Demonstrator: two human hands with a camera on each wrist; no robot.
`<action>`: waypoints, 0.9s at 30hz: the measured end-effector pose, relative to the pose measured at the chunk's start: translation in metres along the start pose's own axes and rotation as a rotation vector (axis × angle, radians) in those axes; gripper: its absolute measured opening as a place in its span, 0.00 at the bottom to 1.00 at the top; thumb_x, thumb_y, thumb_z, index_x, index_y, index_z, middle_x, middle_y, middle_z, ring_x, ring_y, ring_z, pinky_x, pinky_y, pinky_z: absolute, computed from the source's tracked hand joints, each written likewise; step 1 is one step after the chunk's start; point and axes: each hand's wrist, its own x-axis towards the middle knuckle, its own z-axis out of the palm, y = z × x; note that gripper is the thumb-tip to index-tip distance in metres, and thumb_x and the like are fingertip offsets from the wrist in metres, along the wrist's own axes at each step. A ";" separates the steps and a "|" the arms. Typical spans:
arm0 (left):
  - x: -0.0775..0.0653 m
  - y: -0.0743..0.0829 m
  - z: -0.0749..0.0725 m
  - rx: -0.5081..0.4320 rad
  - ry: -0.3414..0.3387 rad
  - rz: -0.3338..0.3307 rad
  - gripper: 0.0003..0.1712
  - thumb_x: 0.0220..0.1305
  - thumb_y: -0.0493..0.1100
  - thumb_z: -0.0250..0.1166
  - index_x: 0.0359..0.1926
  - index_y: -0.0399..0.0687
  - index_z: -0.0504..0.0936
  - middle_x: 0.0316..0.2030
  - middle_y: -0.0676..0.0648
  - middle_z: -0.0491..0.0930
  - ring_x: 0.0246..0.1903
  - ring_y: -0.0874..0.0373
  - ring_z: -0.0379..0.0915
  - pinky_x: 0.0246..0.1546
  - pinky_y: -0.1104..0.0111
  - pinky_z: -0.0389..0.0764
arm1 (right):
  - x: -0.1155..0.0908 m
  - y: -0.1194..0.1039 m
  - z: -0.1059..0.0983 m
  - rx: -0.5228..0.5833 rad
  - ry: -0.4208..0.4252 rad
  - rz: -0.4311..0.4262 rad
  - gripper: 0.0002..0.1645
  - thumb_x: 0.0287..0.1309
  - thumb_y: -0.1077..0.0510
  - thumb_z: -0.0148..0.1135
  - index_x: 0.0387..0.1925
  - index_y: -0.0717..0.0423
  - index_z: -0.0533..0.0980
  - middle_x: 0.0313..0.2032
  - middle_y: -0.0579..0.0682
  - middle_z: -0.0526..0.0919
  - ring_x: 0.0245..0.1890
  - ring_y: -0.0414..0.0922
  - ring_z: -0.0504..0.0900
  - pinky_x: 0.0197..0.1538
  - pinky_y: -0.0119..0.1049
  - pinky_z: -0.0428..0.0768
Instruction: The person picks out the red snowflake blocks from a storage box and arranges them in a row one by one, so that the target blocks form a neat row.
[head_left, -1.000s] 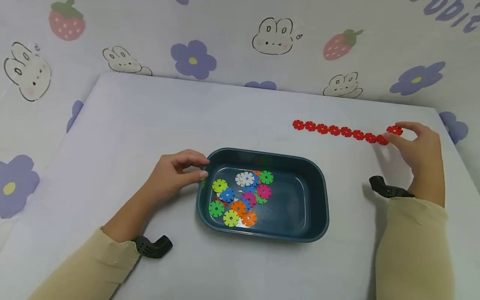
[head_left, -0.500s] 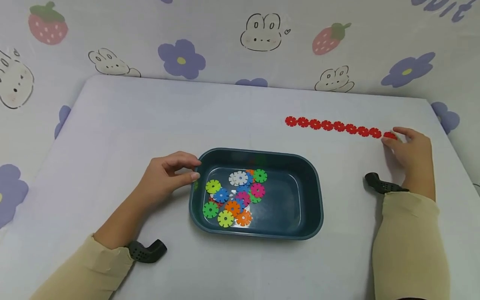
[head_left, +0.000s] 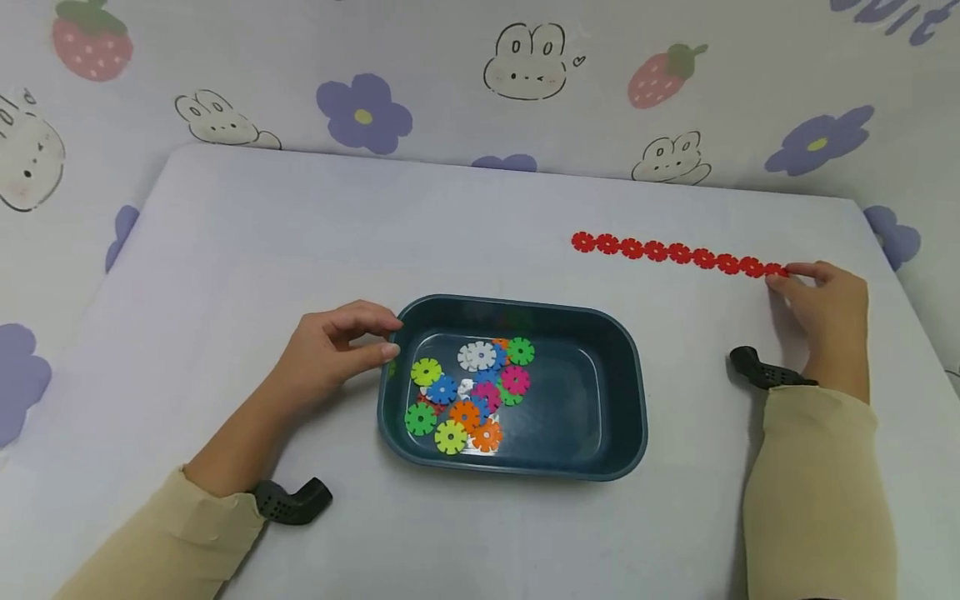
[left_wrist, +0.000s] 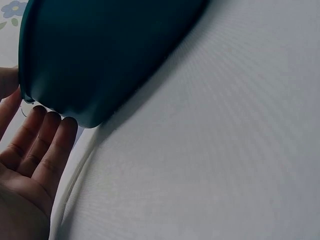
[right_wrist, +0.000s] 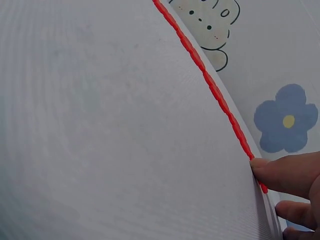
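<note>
My right hand (head_left: pixel 831 304) pinches the red snowflake disc (head_left: pixel 776 271) at the right end of a row of red snowflake discs (head_left: pixel 679 253) on the table. In the right wrist view the row appears as a thin red strip (right_wrist: pixel 215 90), with my thumb (right_wrist: pixel 285 172) against its near end. My left hand (head_left: pixel 333 346) touches the left rim of a dark teal tray (head_left: pixel 627 383) with thumb and index fingertips. In the left wrist view its other fingers (left_wrist: pixel 55 150) stretch towards the tray's outer wall. Notched discs (head_left: pixel 451 437) in several colours lie in the tray's left half.
A white cloth covers the table (head_left: pixel 337 225). Behind it hangs a backdrop (head_left: pixel 442 75) printed with rabbits, flowers and strawberries. A black wrist camera (head_left: pixel 296 502) is worn on the left wrist and another (head_left: pixel 767 368) on the right.
The right hand has brought the red disc down and left, from above the row to its right end, where it now meets the row. The left hand stays at the tray. The head view has shifted slightly.
</note>
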 end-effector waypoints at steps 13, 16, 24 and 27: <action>0.002 -0.001 0.000 0.003 -0.002 0.006 0.14 0.59 0.35 0.71 0.48 0.42 0.85 0.47 0.45 0.82 0.50 0.55 0.77 0.53 0.71 0.80 | 0.007 0.002 0.000 -0.004 0.010 -0.043 0.46 0.61 0.29 0.52 0.73 0.46 0.60 0.78 0.55 0.45 0.78 0.58 0.40 0.70 0.60 0.62; 0.002 0.000 -0.001 0.009 0.005 0.007 0.14 0.59 0.35 0.71 0.48 0.42 0.85 0.48 0.45 0.82 0.51 0.55 0.77 0.54 0.71 0.79 | 0.009 0.000 0.001 -0.012 0.020 -0.047 0.45 0.61 0.29 0.52 0.73 0.45 0.61 0.78 0.55 0.46 0.78 0.57 0.40 0.70 0.59 0.62; 0.001 0.001 -0.001 0.005 -0.002 0.009 0.15 0.59 0.34 0.71 0.48 0.41 0.85 0.48 0.46 0.82 0.50 0.55 0.77 0.54 0.71 0.79 | 0.006 -0.001 0.003 -0.026 0.022 -0.048 0.43 0.63 0.31 0.50 0.73 0.47 0.61 0.78 0.55 0.45 0.78 0.58 0.39 0.72 0.59 0.59; 0.000 0.001 -0.001 0.001 -0.007 0.017 0.15 0.58 0.33 0.71 0.48 0.40 0.84 0.48 0.46 0.82 0.50 0.55 0.77 0.54 0.70 0.79 | 0.004 0.001 0.003 -0.031 0.016 -0.047 0.44 0.63 0.30 0.49 0.73 0.47 0.60 0.78 0.56 0.43 0.78 0.58 0.38 0.72 0.61 0.58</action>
